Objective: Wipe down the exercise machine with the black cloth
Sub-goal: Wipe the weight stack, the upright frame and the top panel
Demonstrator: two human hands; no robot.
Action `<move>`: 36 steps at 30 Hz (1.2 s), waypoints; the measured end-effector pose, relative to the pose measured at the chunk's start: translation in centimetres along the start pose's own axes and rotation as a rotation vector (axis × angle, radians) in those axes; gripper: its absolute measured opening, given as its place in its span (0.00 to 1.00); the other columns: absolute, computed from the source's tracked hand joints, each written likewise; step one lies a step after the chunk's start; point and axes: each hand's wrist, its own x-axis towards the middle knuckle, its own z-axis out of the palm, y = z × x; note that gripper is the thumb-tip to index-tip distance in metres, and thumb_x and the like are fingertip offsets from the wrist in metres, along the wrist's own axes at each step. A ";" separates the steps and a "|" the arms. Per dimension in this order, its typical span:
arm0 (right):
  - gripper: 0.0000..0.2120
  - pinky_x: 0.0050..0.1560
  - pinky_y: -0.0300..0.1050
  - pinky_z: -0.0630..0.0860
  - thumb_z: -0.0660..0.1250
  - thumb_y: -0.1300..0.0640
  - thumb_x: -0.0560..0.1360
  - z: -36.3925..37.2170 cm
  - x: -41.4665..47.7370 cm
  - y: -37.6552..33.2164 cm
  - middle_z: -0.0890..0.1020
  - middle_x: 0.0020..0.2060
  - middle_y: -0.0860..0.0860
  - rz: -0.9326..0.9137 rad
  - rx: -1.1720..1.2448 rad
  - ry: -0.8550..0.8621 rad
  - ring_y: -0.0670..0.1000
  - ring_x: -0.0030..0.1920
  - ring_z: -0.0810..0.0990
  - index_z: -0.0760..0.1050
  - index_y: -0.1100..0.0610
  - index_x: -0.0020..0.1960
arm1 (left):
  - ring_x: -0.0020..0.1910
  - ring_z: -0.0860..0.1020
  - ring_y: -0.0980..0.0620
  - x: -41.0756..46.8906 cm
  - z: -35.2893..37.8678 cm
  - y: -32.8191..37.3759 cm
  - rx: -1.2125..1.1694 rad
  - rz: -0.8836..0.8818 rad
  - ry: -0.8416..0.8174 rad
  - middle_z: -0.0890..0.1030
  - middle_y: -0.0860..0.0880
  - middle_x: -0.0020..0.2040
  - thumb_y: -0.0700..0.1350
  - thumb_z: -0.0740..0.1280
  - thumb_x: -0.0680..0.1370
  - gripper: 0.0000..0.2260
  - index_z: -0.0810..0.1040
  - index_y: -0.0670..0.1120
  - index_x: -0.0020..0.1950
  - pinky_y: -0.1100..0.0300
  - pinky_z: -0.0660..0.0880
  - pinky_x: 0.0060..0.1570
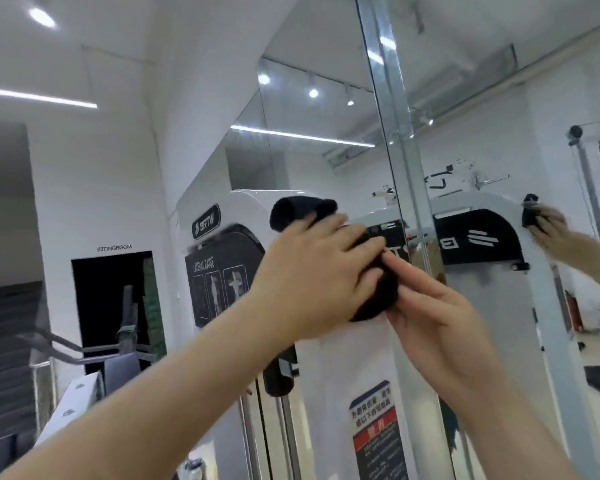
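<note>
The left forearm (pixel 146 396) enters from the lower left corner and rises diagonally to the right, ending at the top of the white exercise machine (pixel 340 362). The left hand (pixel 312 271) lies palm-down, back toward the camera, over the black cloth (pixel 300 211). Its fingers (pixel 357 233) point right, run nearly straight, lie pressed together, and bear on the cloth. The position of the left thumb cannot be determined. The black cloth sits bunched on the upper front edge of the machine housing. One fold protrudes above the left knuckles, and a second mass hangs below the palm against the white column. The right forearm (pixel 506 417) enters from the lower right and angles up and to the left. The right hand (pixel 437 306) is turned with its thumb side upward. Its fingers (pixel 400 266) are straight and close together, with the tips touching the right edge of the hanging part of the cloth. Whether the right thumb pinches the fabric cannot be determined. The two hands nearly meet at the cloth. On the left face of the machine, a black instruction panel (pixel 222 271) reads LATERAL RAISE. A warning label (pixel 378 438) in red and blue is fixed on the front column below the hands. A mirror (pixel 482 116) stands just beside the machine on the right. The mirror shows a reflected hand (pixel 548 223) holding a dark cloth at the corner of the reflected housing.
</note>
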 end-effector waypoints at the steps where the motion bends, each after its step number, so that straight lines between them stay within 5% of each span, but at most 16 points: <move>1: 0.20 0.54 0.44 0.80 0.60 0.67 0.74 -0.6 -0.1 -0.2 0.81 0.60 0.54 0.025 0.112 0.003 0.53 0.61 0.80 0.80 0.57 0.62 | 0.62 0.75 0.50 1.3 -0.3 -2.1 -0.026 -0.131 0.025 0.79 0.55 0.60 0.56 0.48 0.80 0.20 0.76 0.58 0.64 0.50 0.67 0.63; 3: 0.23 0.59 0.46 0.78 0.70 0.56 0.70 -0.8 -0.1 -0.5 0.80 0.63 0.48 0.040 -0.012 0.010 0.51 0.62 0.79 0.78 0.50 0.65 | 0.52 0.78 0.47 3.4 -1.2 -7.1 -0.130 -0.456 -0.037 0.81 0.53 0.49 0.55 0.49 0.81 0.19 0.79 0.55 0.53 0.54 0.72 0.50; 5: 0.25 0.61 0.44 0.76 0.73 0.47 0.69 0.2 0.3 -0.6 0.79 0.62 0.39 0.015 -0.402 0.023 0.41 0.63 0.76 0.75 0.41 0.66 | 0.51 0.77 0.45 4.2 -1.3 -10.5 -0.286 -0.652 -0.038 0.81 0.49 0.52 0.53 0.51 0.82 0.17 0.79 0.53 0.55 0.55 0.72 0.48; 9: 0.21 0.48 0.29 0.73 0.62 0.52 0.80 4.0 3.0 -2.0 0.73 0.60 0.30 -0.209 -0.635 0.067 0.26 0.58 0.71 0.67 0.32 0.68 | 0.63 0.72 0.51 0.6 0.0 -6.9 -0.298 -0.373 0.128 0.75 0.54 0.64 0.54 0.52 0.81 0.18 0.69 0.67 0.69 0.54 0.69 0.61; 12: 0.18 0.55 0.26 0.72 0.59 0.49 0.81 6.8 5.2 -3.4 0.72 0.63 0.32 -0.322 -0.786 0.008 0.26 0.61 0.69 0.67 0.33 0.68 | 0.62 0.73 0.50 -1.5 0.8 -4.2 -0.247 -0.098 0.275 0.78 0.53 0.56 0.55 0.55 0.77 0.18 0.78 0.62 0.62 0.49 0.65 0.68; 14: 0.20 0.59 0.24 0.65 0.58 0.47 0.80 8.7 6.0 -3.8 0.70 0.66 0.33 -0.415 -1.036 -0.051 0.29 0.64 0.66 0.64 0.33 0.70 | 0.49 0.74 0.55 -0.3 1.2 -5.4 -0.340 -0.104 0.316 0.78 0.56 0.47 0.55 0.55 0.76 0.17 0.82 0.58 0.54 0.51 0.67 0.65; 17: 0.23 0.48 0.19 0.65 0.59 0.49 0.81 11.4 7.1 -3.7 0.74 0.59 0.33 -0.445 -1.277 -0.087 0.27 0.55 0.70 0.61 0.36 0.73 | 0.41 0.75 0.56 2.5 1.1 -9.1 -0.482 -0.306 0.249 0.79 0.58 0.40 0.56 0.55 0.75 0.16 0.82 0.55 0.44 0.55 0.74 0.50; 19: 0.22 0.45 0.25 0.68 0.60 0.50 0.80 12.7 7.6 -3.0 0.78 0.56 0.39 -0.404 -1.499 -0.102 0.37 0.54 0.76 0.64 0.39 0.73 | 0.33 0.72 0.54 3.9 2.5 -13.2 -0.684 -0.487 0.231 0.74 0.56 0.29 0.52 0.61 0.76 0.15 0.76 0.49 0.31 0.58 0.69 0.34; 22: 0.19 0.47 0.29 0.68 0.64 0.53 0.77 14.4 9.2 -2.3 0.81 0.48 0.39 -0.363 -1.701 -0.124 0.36 0.51 0.78 0.74 0.43 0.66 | 0.30 0.67 0.50 4.1 4.3 -18.2 -0.925 -0.686 0.190 0.68 0.52 0.25 0.50 0.64 0.76 0.22 0.66 0.47 0.24 0.57 0.61 0.31; 24: 0.17 0.56 0.36 0.72 0.65 0.53 0.76 15.8 11.0 -2.0 0.82 0.52 0.41 -0.344 -1.708 -0.055 0.40 0.56 0.78 0.77 0.44 0.63 | 0.29 0.66 0.49 3.6 4.8 -19.0 -0.923 -0.721 0.208 0.67 0.51 0.25 0.50 0.63 0.77 0.23 0.64 0.47 0.24 0.56 0.60 0.30; 26: 0.16 0.62 0.42 0.71 0.63 0.51 0.77 17.1 12.9 -1.4 0.81 0.57 0.43 -0.351 -1.685 -0.014 0.45 0.60 0.77 0.76 0.45 0.64 | 0.31 0.69 0.49 2.8 5.6 -18.3 -0.857 -0.605 0.335 0.71 0.52 0.27 0.50 0.61 0.78 0.20 0.69 0.47 0.26 0.57 0.63 0.31; 29: 0.18 0.62 0.44 0.67 0.57 0.49 0.80 18.6 14.9 -0.1 0.71 0.61 0.49 -0.429 -1.745 0.118 0.51 0.64 0.71 0.72 0.47 0.68 | 0.39 0.76 0.55 1.0 6.4 -16.2 -0.856 -0.222 0.625 0.80 0.56 0.42 0.51 0.59 0.78 0.13 0.82 0.49 0.42 0.60 0.71 0.38; 31: 0.18 0.63 0.47 0.66 0.55 0.46 0.81 19.4 15.6 0.7 0.68 0.61 0.51 -0.466 -1.885 0.171 0.53 0.65 0.67 0.74 0.49 0.66 | 0.36 0.75 0.58 1.1 7.4 -17.4 -0.903 -0.090 0.631 0.79 0.60 0.39 0.53 0.58 0.77 0.12 0.80 0.54 0.41 0.61 0.70 0.36; 33: 0.21 0.65 0.50 0.68 0.53 0.43 0.81 19.9 15.8 1.6 0.68 0.64 0.52 -0.370 -2.078 0.095 0.54 0.65 0.69 0.73 0.49 0.67 | 0.33 0.74 0.56 1.9 9.5 -20.7 -0.907 -0.251 0.551 0.74 0.59 0.30 0.53 0.57 0.79 0.16 0.73 0.59 0.31 0.59 0.65 0.33; 36: 0.23 0.59 0.53 0.69 0.51 0.40 0.81 20.2 15.5 2.5 0.70 0.70 0.48 -0.220 -2.368 0.004 0.55 0.67 0.71 0.63 0.47 0.73 | 0.33 0.71 0.45 1.8 12.8 -25.4 -0.884 -0.661 0.365 0.71 0.51 0.27 0.51 0.58 0.80 0.22 0.70 0.49 0.26 0.56 0.61 0.31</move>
